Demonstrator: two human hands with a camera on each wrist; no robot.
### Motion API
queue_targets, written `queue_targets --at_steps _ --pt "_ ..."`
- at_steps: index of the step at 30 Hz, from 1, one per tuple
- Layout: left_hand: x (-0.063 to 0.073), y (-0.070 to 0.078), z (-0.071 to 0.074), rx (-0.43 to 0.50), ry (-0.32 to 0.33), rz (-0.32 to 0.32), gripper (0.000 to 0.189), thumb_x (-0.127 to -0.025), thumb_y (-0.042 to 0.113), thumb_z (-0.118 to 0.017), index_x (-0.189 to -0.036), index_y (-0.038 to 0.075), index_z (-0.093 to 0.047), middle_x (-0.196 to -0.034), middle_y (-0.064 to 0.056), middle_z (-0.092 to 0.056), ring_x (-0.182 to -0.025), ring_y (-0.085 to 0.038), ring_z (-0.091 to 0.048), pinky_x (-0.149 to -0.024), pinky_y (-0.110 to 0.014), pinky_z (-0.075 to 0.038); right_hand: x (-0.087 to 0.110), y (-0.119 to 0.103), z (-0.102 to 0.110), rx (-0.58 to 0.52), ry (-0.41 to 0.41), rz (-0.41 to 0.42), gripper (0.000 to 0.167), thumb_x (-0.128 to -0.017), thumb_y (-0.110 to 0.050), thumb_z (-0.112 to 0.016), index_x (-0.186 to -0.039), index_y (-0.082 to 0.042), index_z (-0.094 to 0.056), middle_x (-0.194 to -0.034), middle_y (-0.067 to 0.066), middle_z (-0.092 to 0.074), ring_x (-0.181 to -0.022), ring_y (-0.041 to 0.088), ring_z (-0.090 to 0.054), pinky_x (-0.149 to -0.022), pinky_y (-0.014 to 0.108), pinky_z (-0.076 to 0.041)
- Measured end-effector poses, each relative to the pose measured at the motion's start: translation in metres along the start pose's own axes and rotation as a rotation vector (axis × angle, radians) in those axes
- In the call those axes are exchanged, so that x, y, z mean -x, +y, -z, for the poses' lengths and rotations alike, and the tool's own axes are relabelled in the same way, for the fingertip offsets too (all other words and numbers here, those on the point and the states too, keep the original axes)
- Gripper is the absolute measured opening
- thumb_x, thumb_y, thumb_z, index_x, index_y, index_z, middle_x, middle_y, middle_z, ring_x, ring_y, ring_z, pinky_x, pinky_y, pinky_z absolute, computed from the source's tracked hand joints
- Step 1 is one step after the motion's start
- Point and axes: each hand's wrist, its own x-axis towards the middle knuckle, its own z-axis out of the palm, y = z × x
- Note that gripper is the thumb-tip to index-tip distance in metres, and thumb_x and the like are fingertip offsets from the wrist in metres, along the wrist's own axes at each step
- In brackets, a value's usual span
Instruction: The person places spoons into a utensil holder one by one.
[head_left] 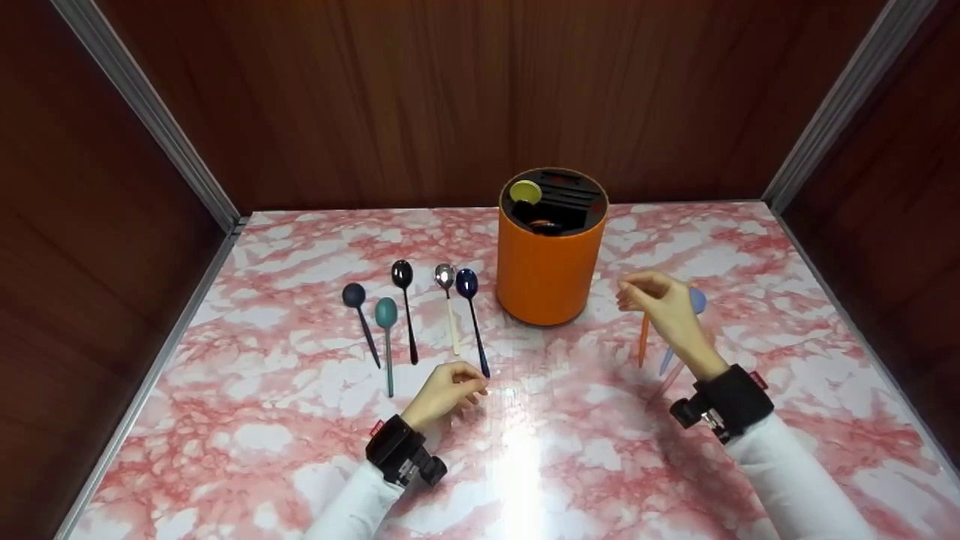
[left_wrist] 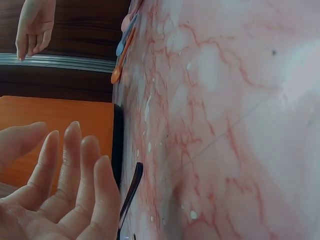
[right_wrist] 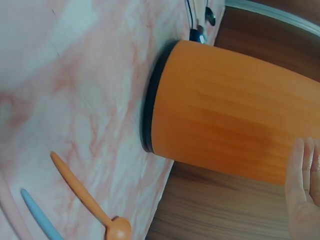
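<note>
My left hand (head_left: 446,391) hovers near the handle end of a dark blue spoon (head_left: 466,283), its fingers loosely bent and holding nothing. Its relaxed, spread fingers show in the left wrist view. To the right of an orange cylindrical utensil holder (head_left: 550,274), my right hand (head_left: 664,307) is raised with empty, loosely bent fingers. Below it on the table lie an orange spoon (right_wrist: 82,192), a light blue spoon (head_left: 698,300) and a pink spoon (head_left: 667,382), partly hidden by that hand and wrist in the head view.
Left of the holder lie a silver spoon with a cream handle (head_left: 445,276), a black spoon (head_left: 402,273), a teal spoon (head_left: 386,312) and a dark grey-blue spoon (head_left: 354,295). A yellow-green round end (head_left: 526,192) shows in the holder's black slotted top. Wood-look panels (head_left: 360,105) enclose the marbled table (head_left: 262,439).
</note>
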Motion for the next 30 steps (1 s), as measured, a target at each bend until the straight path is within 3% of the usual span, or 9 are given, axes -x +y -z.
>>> queue_targets --at_steps 5,9,12,16,20,23,30 --pt "-0.003 0.001 0.001 -0.022 0.004 0.002 0.023 -0.088 0.01 -0.058 -0.098 -0.01 -0.062 -0.087 -0.025 -0.067 -0.07 -0.032 -0.065 -0.061 -0.04 -0.056 0.008 0.007 -0.004 -0.028 0.007 -0.025 0.021 -0.087 0.002 -0.057 -0.1 0.019 -0.057 -0.07 -0.012 -0.065 -0.064 0.003 -0.062 -0.064 0.018 -0.055" --pt "-0.006 0.003 0.002 -0.004 0.008 0.021 0.024 -0.086 0.009 -0.059 -0.099 -0.012 -0.061 -0.087 -0.026 -0.066 -0.065 -0.022 -0.064 -0.058 -0.038 -0.055 0.013 0.012 -0.006 -0.074 0.007 -0.047 0.017 -0.087 0.005 -0.057 -0.097 0.018 -0.058 -0.07 -0.007 -0.065 -0.064 0.006 -0.063 -0.062 0.02 -0.055" --pt "-0.004 0.014 0.005 0.01 0.005 0.028 0.024 -0.086 0.005 -0.057 -0.099 -0.015 -0.059 -0.089 -0.032 -0.063 -0.06 -0.014 -0.061 -0.06 -0.042 -0.054 0.016 0.016 -0.006 -0.079 0.005 -0.049 0.016 -0.086 0.005 -0.057 -0.097 0.017 -0.058 -0.069 -0.006 -0.065 -0.063 0.006 -0.063 -0.062 0.021 -0.056" --pt "-0.011 0.016 0.009 -0.006 0.011 0.058 0.023 -0.086 0.003 -0.055 -0.098 -0.017 -0.058 -0.093 -0.036 -0.061 -0.058 -0.011 -0.057 -0.061 -0.044 -0.054 0.02 0.019 -0.006 -0.074 -0.001 -0.048 0.018 -0.086 0.005 -0.058 -0.098 0.019 -0.057 -0.068 -0.006 -0.065 -0.063 0.006 -0.063 -0.061 0.021 -0.056" --pt "-0.023 0.005 0.016 -0.021 0.04 0.078 0.022 -0.085 0.005 -0.056 -0.097 -0.014 -0.059 -0.089 -0.031 -0.064 -0.054 -0.01 -0.056 -0.055 -0.037 -0.055 0.022 0.021 -0.004 -0.043 -0.026 -0.045 0.022 -0.086 0.003 -0.059 -0.1 0.02 -0.056 -0.069 -0.007 -0.066 -0.063 0.006 -0.063 -0.062 0.02 -0.056" --pt "-0.029 0.007 0.021 -0.028 0.056 0.099 0.021 -0.085 0.004 -0.056 -0.096 -0.013 -0.06 -0.086 -0.028 -0.065 -0.051 -0.011 -0.055 -0.052 -0.034 -0.055 0.024 0.023 -0.002 -0.023 -0.038 -0.045 0.024 -0.087 0.001 -0.059 -0.101 0.02 -0.056 -0.07 -0.008 -0.066 -0.065 0.005 -0.063 -0.063 0.02 -0.056" --pt "-0.044 0.014 0.028 -0.152 0.128 0.129 0.017 -0.084 0.007 -0.058 -0.091 -0.008 -0.063 -0.079 -0.019 -0.067 -0.052 -0.009 -0.056 -0.047 -0.022 -0.05 0.026 0.025 -0.002 -0.038 -0.043 -0.061 0.025 -0.087 0.001 -0.058 -0.103 0.02 -0.055 -0.072 -0.007 -0.067 -0.065 0.005 -0.063 -0.063 0.021 -0.056"
